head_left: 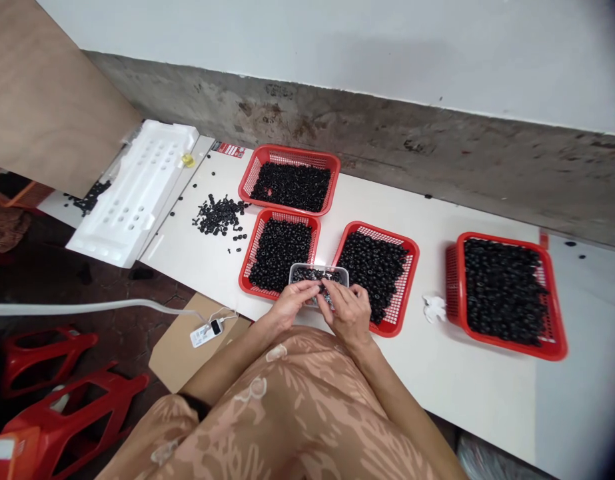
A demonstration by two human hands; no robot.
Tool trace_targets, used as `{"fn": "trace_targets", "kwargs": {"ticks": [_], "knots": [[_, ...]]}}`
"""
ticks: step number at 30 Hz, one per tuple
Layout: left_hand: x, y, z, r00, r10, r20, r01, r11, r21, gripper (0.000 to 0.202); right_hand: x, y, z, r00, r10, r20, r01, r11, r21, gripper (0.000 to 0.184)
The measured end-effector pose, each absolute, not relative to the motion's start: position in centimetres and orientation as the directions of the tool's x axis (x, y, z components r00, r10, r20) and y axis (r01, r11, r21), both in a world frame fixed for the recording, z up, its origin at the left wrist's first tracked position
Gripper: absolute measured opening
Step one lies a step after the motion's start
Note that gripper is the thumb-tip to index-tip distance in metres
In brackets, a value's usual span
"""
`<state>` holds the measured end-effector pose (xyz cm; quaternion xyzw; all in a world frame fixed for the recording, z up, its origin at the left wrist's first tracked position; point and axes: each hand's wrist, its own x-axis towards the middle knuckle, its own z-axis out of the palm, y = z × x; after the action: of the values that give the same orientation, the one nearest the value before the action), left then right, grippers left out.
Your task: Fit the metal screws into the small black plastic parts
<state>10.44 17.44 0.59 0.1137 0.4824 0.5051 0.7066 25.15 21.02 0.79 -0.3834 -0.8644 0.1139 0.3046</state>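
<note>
Over the near edge of the white workbench [467,400], my left hand [291,305] and right hand [348,313] meet at a clear plastic tub [318,269]. It sits above the gap between the near-left red mesh basket [252,247] and the near-right one [406,290]. My left fingers curl in at the tub's near edge, and my right fingertips [332,287] dip inside among the small black ring-shaped parts [312,273]. Neither hand is clenched or fully open, but I can't tell whether either fingertip grip has closed on a part.

These rings look light, stiff-to-springy and probably rubbery. They would likely slip and scatter easily, so I'd judge it best to pinch one by its rim between finger and thumb. The thin-walled tub should be light, and its rim offers the surest hold.

More rings fill the far red mesh basket [287,152] and the right-hand one [507,342], while a loose heap [218,215] lies on the bench to the left. Farther left is a white moulded tray [134,190] with rows of holes.

My hands hide the tub's near side, so I can't tell whether it rests on the baskets. The rings are too small and dark to make out individually.
</note>
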Motion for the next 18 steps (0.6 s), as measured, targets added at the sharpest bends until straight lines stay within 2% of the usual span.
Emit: {"fn": "trace_targets", "kwargs": {"ticks": [3, 8, 10, 13, 18], "knots": [[10.3, 17.6, 0.7, -0.010, 0.840, -0.543, -0.515, 0.461, 0.723, 0.037, 25.2, 21.1, 1.2, -0.537, 0.733, 0.418, 0.565, 0.680, -0.468, 0.027], [9.8, 17.3, 0.4, -0.057, 0.859, -0.509, -0.433, 0.438, 0.788, 0.029, 25.6, 22.1, 1.7, -0.614, 0.745, 0.261, 0.426, 0.591, -0.685, 0.025], [9.6, 17.2, 0.2, -0.057, 0.873, -0.484, -0.405, 0.423, 0.811, 0.026, 25.7, 22.4, 1.7, -0.619, 0.752, 0.229, 0.402, 0.553, -0.730, 0.026], [9.5, 17.2, 0.1, -0.080, 0.882, -0.464, -0.355, 0.410, 0.840, 0.025, 25.6, 22.4, 1.7, -0.602, 0.760, 0.245, 0.441, 0.572, -0.692, 0.024], [9.5, 17.3, 0.2, -0.116, 0.872, -0.476, -0.327, 0.419, 0.847, 0.024, 25.1, 21.4, 1.6, -0.583, 0.757, 0.294, 0.590, 0.644, -0.487, 0.023]]}}
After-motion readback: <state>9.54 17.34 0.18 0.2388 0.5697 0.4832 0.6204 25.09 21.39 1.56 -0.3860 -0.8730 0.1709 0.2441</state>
